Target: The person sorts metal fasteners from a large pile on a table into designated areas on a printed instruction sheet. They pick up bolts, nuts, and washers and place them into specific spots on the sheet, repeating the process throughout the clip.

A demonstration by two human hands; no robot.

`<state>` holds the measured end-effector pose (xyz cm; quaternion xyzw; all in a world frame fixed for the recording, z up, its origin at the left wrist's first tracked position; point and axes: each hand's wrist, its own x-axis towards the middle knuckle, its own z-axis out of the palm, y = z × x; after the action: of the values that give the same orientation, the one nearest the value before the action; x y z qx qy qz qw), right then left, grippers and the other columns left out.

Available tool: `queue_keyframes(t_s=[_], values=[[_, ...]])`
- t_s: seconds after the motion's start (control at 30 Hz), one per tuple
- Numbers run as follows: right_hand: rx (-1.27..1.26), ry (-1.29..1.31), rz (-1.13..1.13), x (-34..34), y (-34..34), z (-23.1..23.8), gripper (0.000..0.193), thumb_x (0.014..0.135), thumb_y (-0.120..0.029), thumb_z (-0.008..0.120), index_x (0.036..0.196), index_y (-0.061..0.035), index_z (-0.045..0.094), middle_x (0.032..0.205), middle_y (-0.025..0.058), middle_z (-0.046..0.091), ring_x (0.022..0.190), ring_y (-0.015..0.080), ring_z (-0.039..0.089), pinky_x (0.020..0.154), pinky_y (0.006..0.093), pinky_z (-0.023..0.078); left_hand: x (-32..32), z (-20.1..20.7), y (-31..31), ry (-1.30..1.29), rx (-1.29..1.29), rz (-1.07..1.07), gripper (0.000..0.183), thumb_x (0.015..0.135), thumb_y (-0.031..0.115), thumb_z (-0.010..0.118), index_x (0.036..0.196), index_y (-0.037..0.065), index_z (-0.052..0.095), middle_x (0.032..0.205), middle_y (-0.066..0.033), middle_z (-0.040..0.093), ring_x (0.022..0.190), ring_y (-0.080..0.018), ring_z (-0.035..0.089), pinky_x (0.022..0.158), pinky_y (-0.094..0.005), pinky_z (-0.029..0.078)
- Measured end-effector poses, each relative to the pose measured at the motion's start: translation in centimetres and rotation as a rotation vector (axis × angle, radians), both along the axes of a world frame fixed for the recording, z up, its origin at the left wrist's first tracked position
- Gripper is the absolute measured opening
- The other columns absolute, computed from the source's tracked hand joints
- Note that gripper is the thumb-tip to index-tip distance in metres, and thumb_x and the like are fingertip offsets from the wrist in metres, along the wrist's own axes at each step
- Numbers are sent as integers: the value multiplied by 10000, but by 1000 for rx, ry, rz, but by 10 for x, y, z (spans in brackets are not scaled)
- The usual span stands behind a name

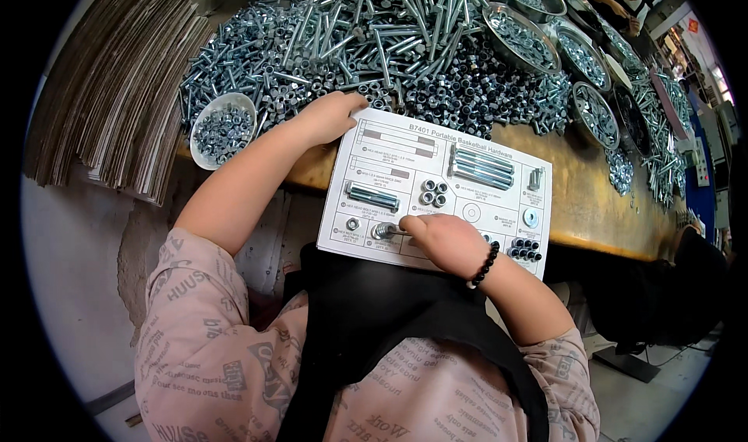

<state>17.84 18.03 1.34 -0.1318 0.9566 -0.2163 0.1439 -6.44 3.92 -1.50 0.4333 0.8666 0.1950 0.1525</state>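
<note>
A white printed card (421,150) with a grid of drawings slopes between my lap and the table edge. My left hand (331,119) is closed at its upper left corner, the fingertips partly hidden. At the lower middle of the card, my right hand (453,244) pinches a thin metal piece that reaches to a small stack of washers (382,230). On the card lie long bolts (481,167), shorter bolts (372,197), several nuts (434,194), a single nut (352,224), small bolts (536,179), a flat washer (531,218) and dark-centred nuts (524,249).
Loose bolts (382,41) and nuts (475,91) cover the wooden table (592,224). A white bowl of nuts (204,160) is by my left forearm. Metal bowls of washers (523,41) line the right. Stacked cardboard (117,76) stands left. Another person (619,2) is at far right.
</note>
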Motion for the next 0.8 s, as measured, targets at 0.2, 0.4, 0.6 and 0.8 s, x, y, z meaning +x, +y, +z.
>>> queue_keyframes(t_s=[0.2,0.4,0.6,0.8], values=[[-7,55,-53,9,6,6,137,790,-108,498,922,-80,519,752,125,583,717,318,577,591,400,458,-1,0,-2,58,-28,44,346,758,100,567,1102,68,545,968,-160,575,907,-311,557,818,-381,440],[-68,279,-156,14,2,-8,147,750,-85,539,896,-96,542,727,93,550,672,286,562,579,378,458,70,56,-13,143,174,-18,231,729,196,650,915,65,605,808,-83,574,763,-267,563,695,-359,444],[24,259,-74,7,-2,-8,128,741,-90,512,869,-96,514,759,73,535,704,248,576,598,358,477,145,30,-40,287,83,-350,466,543,317,748,925,115,575,819,0,554,831,-199,518,732,-341,359],[47,251,-56,7,-7,-12,117,746,-92,508,863,-88,520,769,73,541,708,249,580,606,351,481,141,8,-40,234,163,-358,437,573,229,739,963,123,572,838,-7,564,857,-199,519,761,-343,347]])
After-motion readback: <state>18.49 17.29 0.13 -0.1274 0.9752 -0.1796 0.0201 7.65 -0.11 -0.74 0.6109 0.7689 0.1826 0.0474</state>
